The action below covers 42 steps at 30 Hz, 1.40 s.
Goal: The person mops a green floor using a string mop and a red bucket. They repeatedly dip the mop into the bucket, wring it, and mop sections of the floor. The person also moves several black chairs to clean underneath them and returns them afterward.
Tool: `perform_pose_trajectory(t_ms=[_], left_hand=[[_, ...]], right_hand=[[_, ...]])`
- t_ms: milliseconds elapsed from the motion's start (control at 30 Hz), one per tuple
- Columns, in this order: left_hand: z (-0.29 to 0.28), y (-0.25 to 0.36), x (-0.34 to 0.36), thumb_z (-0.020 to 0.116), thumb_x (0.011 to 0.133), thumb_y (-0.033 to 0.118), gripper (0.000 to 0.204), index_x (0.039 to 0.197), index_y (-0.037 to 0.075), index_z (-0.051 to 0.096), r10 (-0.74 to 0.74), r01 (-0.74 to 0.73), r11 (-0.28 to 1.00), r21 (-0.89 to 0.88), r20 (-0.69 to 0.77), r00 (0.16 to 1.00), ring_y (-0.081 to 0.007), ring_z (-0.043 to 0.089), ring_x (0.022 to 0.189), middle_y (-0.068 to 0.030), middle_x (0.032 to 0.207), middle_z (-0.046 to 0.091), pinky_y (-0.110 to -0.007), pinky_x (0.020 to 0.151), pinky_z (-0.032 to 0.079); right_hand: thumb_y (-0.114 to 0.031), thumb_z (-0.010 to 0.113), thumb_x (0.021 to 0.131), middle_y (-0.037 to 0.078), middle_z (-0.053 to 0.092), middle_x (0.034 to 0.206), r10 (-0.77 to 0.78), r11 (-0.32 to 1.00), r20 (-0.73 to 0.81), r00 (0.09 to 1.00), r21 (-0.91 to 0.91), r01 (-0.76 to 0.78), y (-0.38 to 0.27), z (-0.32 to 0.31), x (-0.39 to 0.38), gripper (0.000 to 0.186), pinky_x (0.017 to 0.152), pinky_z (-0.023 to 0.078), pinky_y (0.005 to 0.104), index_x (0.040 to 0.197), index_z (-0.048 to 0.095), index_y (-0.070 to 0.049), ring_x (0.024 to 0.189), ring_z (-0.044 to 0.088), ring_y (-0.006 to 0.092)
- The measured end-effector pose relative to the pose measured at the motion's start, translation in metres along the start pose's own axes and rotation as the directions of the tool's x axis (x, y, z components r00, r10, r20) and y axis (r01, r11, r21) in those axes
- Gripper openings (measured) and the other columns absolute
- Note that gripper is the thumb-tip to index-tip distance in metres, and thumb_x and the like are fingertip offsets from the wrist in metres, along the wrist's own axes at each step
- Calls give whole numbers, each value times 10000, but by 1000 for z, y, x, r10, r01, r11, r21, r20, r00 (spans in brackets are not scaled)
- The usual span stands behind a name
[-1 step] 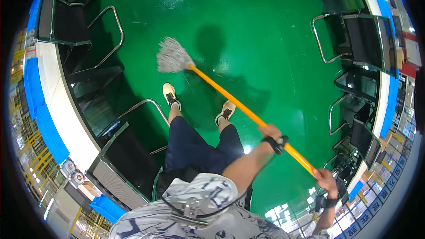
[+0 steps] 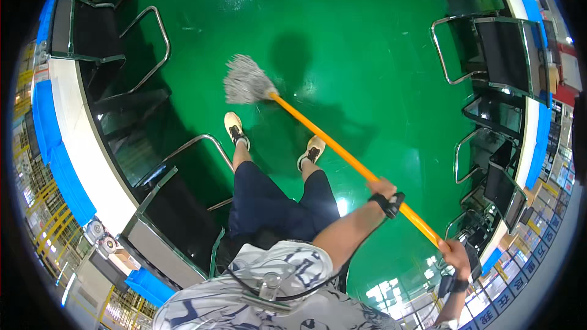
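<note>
A mop with a long orange handle (image 2: 333, 145) slants across the view from upper left to lower right. Its grey string head (image 2: 246, 80) lies on the green floor just beyond my left shoe. My left hand (image 2: 383, 189), with a black band at the wrist, reaches across to the right and is wrapped round the handle's lower-right half. Farther along, my right hand (image 2: 454, 256) closes round the handle near its end, also above a black wristband.
Black chairs with metal tube legs (image 2: 165, 43) line the left side, by a long white table edge (image 2: 104, 165). More chairs (image 2: 501, 55) stand along a second table on the right. Blue bins (image 2: 67, 177) sit on the left table. My shoes (image 2: 233, 127) rest on the green floor (image 2: 367, 36).
The mop head has shifted slightly to the right. Both hands have moved a little right and nearer with the handle.
</note>
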<state>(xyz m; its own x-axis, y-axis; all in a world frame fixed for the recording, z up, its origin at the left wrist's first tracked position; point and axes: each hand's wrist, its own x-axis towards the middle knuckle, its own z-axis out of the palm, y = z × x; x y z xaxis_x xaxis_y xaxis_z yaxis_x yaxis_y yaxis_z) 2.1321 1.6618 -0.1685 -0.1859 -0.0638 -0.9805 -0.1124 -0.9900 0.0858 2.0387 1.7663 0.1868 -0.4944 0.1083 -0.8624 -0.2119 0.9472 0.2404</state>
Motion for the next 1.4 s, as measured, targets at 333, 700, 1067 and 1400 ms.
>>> perform_pose_trajectory(t_ms=[333, 700, 1067, 1400], left_hand=[[-27, 94, 12, 653, 687, 8, 161, 639, 71, 513, 726, -616, 629, -474, 76, 683, -179, 547, 492, -47, 576, 531, -321, 457, 461], [-415, 582, 29, 578, 913, 168, 118, 928, 73, 510, 248, -370, 707, -603, -278, 928, -165, 497, 536, -48, 684, 516, -282, 497, 488], [-419, 616, 4, 524, 954, 306, 236, 996, 90, 439, 242, -312, 866, -392, -217, 946, -229, 500, 526, -63, 638, 514, -366, 508, 482], [-327, 600, -94, 512, 936, 222, 189, 834, 73, 456, 389, -328, 724, -607, -34, 921, -214, 518, 631, -60, 689, 515, -338, 648, 483]], right_hand=[[-421, 648, 836, 231, 496, 539, -448, 864, -224, 866, -356, 356, -141, -54, -14, 501, 470, 391, 440, 629, 573, 30, 502, 532, 396], [-333, 610, 869, 169, 614, 623, -897, 426, -122, 426, -498, 755, -621, 73, -148, 333, 567, 502, 440, 865, 608, -1, 622, 633, 350], [-254, 634, 844, 168, 626, 640, -919, 387, -123, 376, -474, 791, -665, 50, -158, 259, 543, 494, 413, 917, 606, -7, 605, 636, 332], [-25, 612, 814, 96, 602, 797, -942, -12, -328, 66, 229, 973, -615, -43, -148, 37, 530, 505, 271, 830, 597, 4, 645, 638, 194]])
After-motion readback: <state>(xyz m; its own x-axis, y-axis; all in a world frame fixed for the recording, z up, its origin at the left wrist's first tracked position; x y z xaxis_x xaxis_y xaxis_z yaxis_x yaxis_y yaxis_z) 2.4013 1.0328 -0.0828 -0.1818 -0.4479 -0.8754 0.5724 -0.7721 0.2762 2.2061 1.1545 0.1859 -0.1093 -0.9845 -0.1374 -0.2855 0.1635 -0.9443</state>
